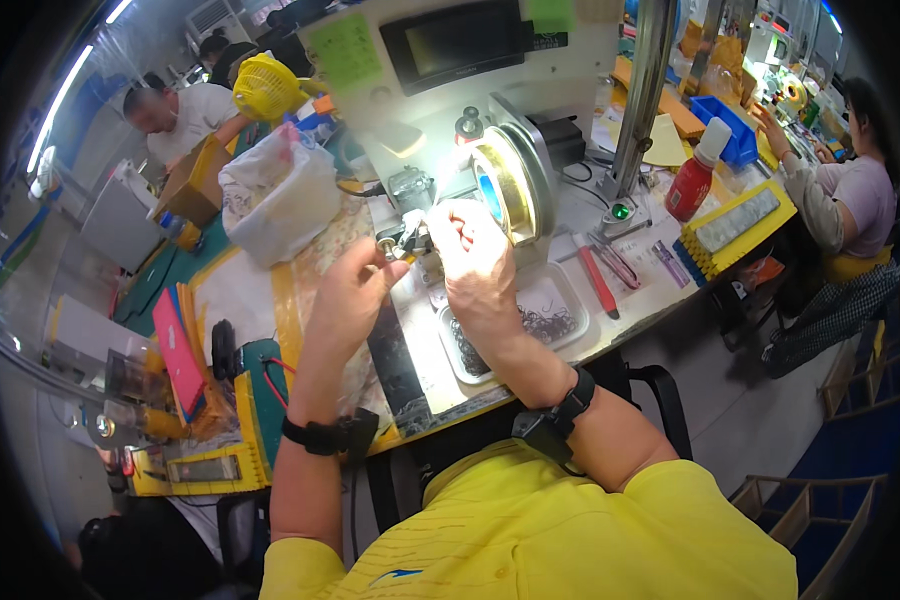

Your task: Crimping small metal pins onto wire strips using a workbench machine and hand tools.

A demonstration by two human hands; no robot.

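Note:
My left hand (345, 298) is closed in a pinch at the small metal head (402, 238) of a bench machine; what it holds is too small to make out. Close beside it, my right hand (472, 250) is curled with its fingers together under a bright lamp, and glare hides what lies between them. A large spool (507, 185) with a gold-coloured rim stands just behind my right hand. Below that hand and wrist sits a white plastic tray (570, 335) of small dark hook-like pieces, partly covered by my forearm.
Right of the tray lie a red cutter-like tool (597, 283) and tweezers (615, 262). Beyond stand a red bottle (697, 172) with a white cap and a metal post (642, 110). A white plastic bag (278, 195) stands left. Other people sit at both sides.

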